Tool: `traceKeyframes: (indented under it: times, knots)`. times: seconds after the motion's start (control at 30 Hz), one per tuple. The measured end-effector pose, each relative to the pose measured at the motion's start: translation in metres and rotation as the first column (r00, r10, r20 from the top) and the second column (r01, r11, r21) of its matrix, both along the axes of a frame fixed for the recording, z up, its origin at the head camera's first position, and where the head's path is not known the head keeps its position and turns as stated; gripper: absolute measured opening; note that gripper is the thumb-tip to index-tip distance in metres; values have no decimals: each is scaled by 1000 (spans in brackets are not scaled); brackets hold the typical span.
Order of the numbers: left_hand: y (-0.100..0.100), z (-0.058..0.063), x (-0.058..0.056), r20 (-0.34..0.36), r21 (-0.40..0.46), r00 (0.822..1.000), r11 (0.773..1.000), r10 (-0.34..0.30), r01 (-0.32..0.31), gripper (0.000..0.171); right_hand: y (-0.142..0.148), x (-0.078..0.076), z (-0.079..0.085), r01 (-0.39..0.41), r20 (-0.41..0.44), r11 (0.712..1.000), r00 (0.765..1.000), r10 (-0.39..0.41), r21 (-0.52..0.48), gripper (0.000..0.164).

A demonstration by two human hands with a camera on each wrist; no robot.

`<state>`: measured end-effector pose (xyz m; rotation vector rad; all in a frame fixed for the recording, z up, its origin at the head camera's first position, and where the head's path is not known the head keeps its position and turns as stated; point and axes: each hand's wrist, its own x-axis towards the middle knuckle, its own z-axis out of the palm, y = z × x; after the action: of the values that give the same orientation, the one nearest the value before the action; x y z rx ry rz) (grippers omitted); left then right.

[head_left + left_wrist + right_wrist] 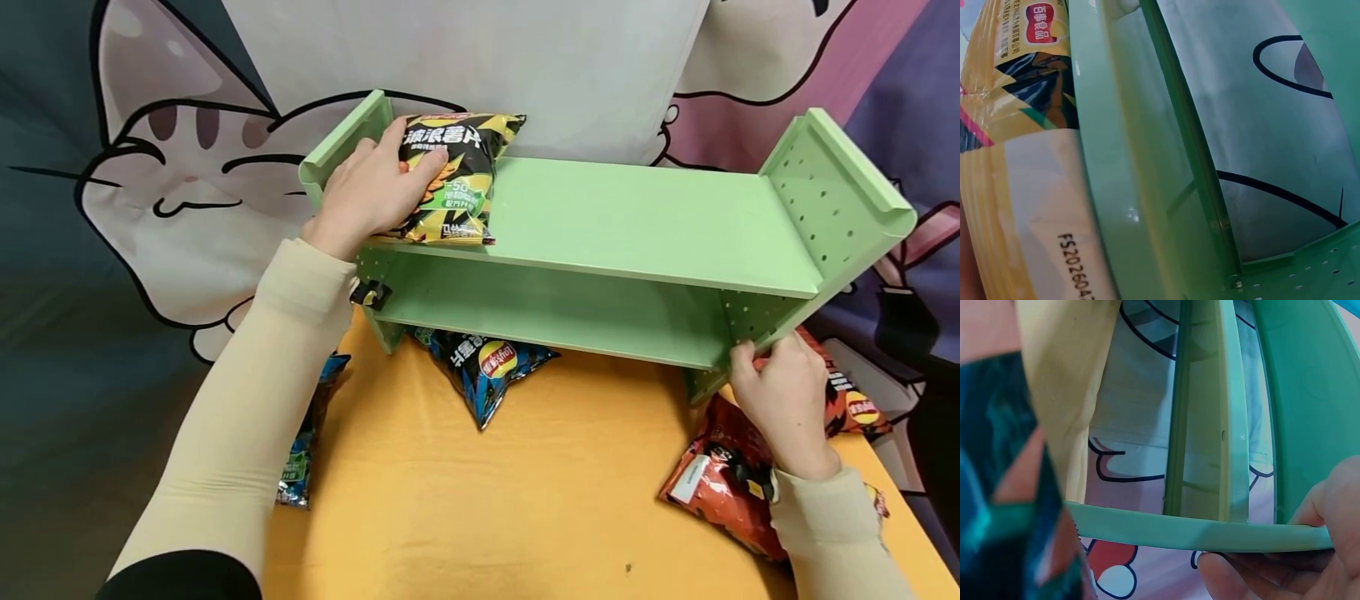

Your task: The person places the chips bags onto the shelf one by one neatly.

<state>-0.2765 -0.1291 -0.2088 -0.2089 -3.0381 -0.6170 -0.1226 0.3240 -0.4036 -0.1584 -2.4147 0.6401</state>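
Note:
On the left end of the green two-tier shelf rack's (637, 221) upper board stands a black and yellow bag of potato chips (465, 179). My left hand (371, 192) grips this bag from its left side, thumb across the front. The bag's yellow back with printed text (1054, 194) fills the left of the left wrist view, beside a green board. At the rack's lower right, my right hand (787, 400) pinches the edge of the perforated side panel (832, 208). The right wrist view shows thumb and fingers on either side of that green edge (1197, 532).
A blue chip bag (487, 367) lies partly under the rack. Another blue bag (296, 467) is at the table's left, partly behind my left sleeve. Red chip bags (723, 483) lie around my right wrist on the yellow table (480, 517). A cartoon-printed cloth (195, 208) hangs behind.

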Motion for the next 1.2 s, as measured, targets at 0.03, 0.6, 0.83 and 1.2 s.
traceKeyframes:
  times: [0.03, 0.6, 0.83, 1.2]
  knots:
    - [0, 0, 0, -4, 0, 1000, 1000, 3, -3, 89, 0, 0, 0, 0, 1, 1000, 1000, 0, -1, 24]
    - [-4, -12, 31, -253, 121, 967, 990, -41, 73, 77, -1, 1, 1, 18, 26, 1000, 999, -18, -5, 21]
    - [-14, -24, 54, -464, 163, 883, 973, -69, 162, 62, 0, 0, 0, 27, 40, 1000, 999, -27, 2, 19]
    - [-38, -67, 89, -780, 105, 597, 901, -188, 420, 45, 0, 0, 0, 30, 28, 1000, 999, -30, 2, 18]
